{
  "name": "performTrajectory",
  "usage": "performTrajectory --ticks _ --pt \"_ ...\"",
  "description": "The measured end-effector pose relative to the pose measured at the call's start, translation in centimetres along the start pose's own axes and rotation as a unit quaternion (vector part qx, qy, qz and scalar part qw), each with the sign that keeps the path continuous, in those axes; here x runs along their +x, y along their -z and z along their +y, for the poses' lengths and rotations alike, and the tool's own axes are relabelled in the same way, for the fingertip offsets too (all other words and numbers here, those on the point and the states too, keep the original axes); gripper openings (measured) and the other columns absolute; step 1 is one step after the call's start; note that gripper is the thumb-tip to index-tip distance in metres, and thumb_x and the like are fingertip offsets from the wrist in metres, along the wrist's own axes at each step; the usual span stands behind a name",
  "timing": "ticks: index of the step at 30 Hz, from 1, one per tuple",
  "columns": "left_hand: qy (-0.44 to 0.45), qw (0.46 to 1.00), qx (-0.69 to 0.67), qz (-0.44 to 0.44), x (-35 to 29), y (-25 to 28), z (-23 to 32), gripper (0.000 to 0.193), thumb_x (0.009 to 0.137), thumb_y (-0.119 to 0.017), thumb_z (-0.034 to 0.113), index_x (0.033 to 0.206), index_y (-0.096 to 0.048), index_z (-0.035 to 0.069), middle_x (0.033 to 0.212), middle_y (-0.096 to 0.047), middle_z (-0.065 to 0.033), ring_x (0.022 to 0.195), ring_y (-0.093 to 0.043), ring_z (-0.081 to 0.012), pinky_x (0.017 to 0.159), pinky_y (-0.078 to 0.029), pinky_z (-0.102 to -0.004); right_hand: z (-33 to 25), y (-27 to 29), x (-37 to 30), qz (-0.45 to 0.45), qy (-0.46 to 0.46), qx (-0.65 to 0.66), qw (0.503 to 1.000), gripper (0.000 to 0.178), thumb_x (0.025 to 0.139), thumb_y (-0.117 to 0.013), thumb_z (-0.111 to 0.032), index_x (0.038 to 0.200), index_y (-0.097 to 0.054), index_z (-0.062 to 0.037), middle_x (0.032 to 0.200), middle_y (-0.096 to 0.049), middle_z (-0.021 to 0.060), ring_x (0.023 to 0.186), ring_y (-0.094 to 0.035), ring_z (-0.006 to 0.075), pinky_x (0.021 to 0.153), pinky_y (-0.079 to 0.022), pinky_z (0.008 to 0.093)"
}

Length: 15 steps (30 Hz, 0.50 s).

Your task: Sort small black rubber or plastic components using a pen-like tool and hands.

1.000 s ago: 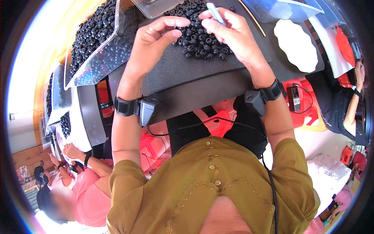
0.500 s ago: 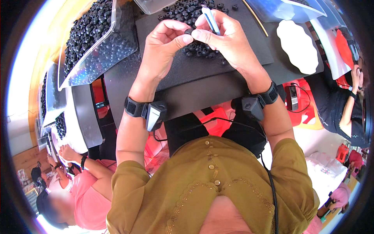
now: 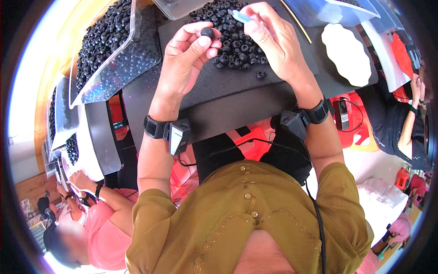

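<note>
Between the thumb and fingers of my left hand [image 3: 185, 59] is a small round black piece [image 3: 207, 32], smooth and ball-like on the side that shows. My right hand [image 3: 278, 45] grips a slim light-blue and white hand tool [image 3: 241, 17], its tip pointing up and left; the tip is too small to make out. Both hands are above a dark board [image 3: 200, 86], apart from each other. Beneath and between them lies a pile of similar black pieces [image 3: 239, 48], many with a round hole in one end. One loose piece [image 3: 260, 75] sits nearer to me.
At left stands a clear bin [image 3: 109, 84] full of black pieces. A thin stick [image 3: 296, 20] and a white wavy-edged flat thing [image 3: 346, 55] lie to the right, near a clear blue-tinted bin [image 3: 319, 13]. Other people sit on both sides; one wears a pink top [image 3: 107, 228].
My hands have drawn apart. The left keeps the black piece and has tilted it up; the right has moved right with the tool, now turned more level. More of the pile shows.
</note>
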<state>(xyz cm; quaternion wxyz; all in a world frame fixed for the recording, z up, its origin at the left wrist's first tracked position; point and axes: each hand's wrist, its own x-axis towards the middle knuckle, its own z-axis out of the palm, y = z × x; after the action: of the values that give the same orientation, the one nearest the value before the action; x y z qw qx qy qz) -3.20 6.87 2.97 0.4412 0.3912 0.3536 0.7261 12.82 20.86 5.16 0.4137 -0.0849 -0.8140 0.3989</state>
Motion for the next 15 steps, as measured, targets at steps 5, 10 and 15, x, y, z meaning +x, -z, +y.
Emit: performTrajectory --ticks 5,10,15 --pt "0.024 0.998 -0.055 0.008 -0.19 -0.14 0.29 0.026 0.094 -0.055 0.010 0.120 -0.055 0.004 0.109 -0.061 -0.0076 0.093 -0.061 -0.0132 0.081 -0.053 -0.0235 0.49 -0.35 -0.01 -0.054 0.042 -0.033 0.997 0.024 0.092 -0.056 -0.031 0.092 -0.062 -0.0067 0.075 -0.060 0.0127 0.065 -0.058 0.0311 0.057 -0.044 0.0376" --pt "0.014 0.994 -0.104 -0.002 -0.04 0.23 0.38 0.025 0.094 -0.055 0.008 0.119 -0.056 0.003 0.110 -0.061 -0.0078 0.093 -0.061 -0.0132 0.082 -0.053 -0.0233 0.72 -0.51 -0.07 -0.060 0.067 -0.039 0.995 0.021 0.089 -0.058 -0.027 0.095 -0.062 -0.0068 0.078 -0.061 0.0131 0.069 -0.059 0.0332 0.060 -0.046 0.0391" --pt "0.021 0.993 -0.116 -0.005 -0.29 0.47 0.46 0.028 0.093 -0.055 0.007 0.120 -0.053 0.003 0.116 -0.055 -0.0110 0.096 -0.053 -0.0170 0.082 -0.051 -0.0227 1.03 -0.59 -0.09 -0.066 0.089 -0.049 0.993 0.019 0.089 -0.057 -0.025 0.096 -0.063 -0.0076 0.081 -0.062 0.0122 0.074 -0.060 0.0335 0.062 -0.047 0.0402"
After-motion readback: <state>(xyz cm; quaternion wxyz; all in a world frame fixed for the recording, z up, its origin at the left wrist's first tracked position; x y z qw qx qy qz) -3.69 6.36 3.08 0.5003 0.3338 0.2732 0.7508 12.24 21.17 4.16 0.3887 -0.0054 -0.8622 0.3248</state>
